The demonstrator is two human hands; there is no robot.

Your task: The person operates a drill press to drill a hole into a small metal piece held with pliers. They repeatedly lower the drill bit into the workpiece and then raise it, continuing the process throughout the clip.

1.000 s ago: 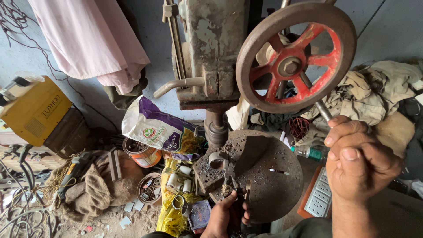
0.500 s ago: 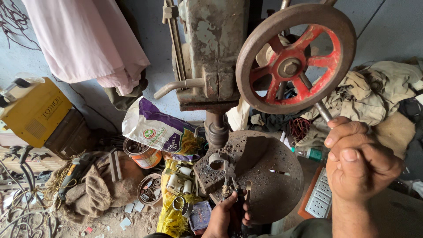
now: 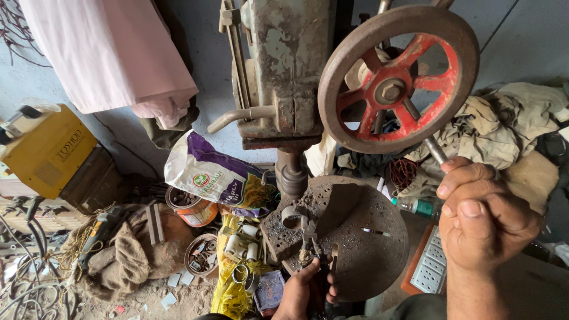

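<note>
Standing over an old drill press in a cluttered workshop.
Yellow machine [image 3: 47,151] and pink cloth [image 3: 112,53] fill the left; the left hand [image 3: 305,293] grips pliers [image 3: 311,249] on the round perforated surface [image 3: 361,237], their jaws hard to make out; the right hand [image 3: 483,222] closes around the wheel handle [image 3: 435,151], mostly hidden.

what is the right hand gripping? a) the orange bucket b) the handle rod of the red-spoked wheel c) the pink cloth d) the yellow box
b: the right hand is closed around the metal handle rod that sticks out from the red-spoked wheel on the drill press.
</note>
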